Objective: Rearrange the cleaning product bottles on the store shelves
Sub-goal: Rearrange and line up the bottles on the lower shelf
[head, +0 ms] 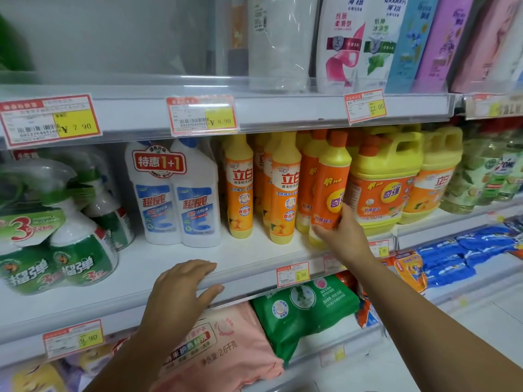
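Right grip (343,236) clasped the orange bottle (329,185), tilted on the middle shelf (147,267) between yellow bottles (284,188) and a jug (385,179); left grip (181,292) lay open on the shelf's edge.

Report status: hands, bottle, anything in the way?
Right hand gripping orange-capped dish soap bottle, tilted. Left hand resting on shelf edge. Yellow jug close on its right.

Bare strip of middle shelf (249,258) open ahead of white bottle pair (174,193) and yellow bottles (239,188). Bottle rows packed tight; gaps between probably too narrow. Upper shelf (283,111) caps headroom.
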The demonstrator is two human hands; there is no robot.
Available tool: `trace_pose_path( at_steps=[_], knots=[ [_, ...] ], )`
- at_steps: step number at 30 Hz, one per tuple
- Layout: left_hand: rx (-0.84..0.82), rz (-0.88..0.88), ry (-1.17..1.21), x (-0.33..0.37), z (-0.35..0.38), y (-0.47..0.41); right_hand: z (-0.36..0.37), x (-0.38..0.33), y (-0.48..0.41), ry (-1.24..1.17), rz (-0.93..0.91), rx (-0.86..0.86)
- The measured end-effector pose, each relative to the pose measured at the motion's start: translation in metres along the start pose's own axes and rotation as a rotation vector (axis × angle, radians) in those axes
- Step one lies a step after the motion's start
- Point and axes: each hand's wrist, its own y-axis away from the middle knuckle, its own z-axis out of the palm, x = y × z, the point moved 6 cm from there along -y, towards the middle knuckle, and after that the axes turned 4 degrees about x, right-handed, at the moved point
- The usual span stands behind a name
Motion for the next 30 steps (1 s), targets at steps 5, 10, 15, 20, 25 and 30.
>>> trace_pose_path(
  at_steps=[5,10,15,20,25,30],
  knots=[
    [-0.003,-0.002,-0.008,0.002,0.0,0.001,-0.002,0.0,0.0,0.026,-0.024,0.011],
    [-0.009,-0.006,-0.004,0.001,-0.001,0.001,-0.001,0.0,0.0,0.036,-0.021,0.018],
    [-0.012,-0.007,0.012,0.002,-0.003,0.003,0.002,0.003,0.0,0.027,-0.008,0.023],
    [-0.008,-0.021,0.028,-0.001,-0.009,0.005,0.0,-0.002,0.013,-0.056,-0.029,0.09],
    [0.022,-0.043,0.041,-0.007,-0.022,0.007,-0.008,-0.043,0.05,0.044,-0.289,0.391],
    [0.04,-0.071,0.041,-0.014,-0.035,0.012,0.067,-0.077,0.088,0.133,-0.528,-0.095]
  ],
)
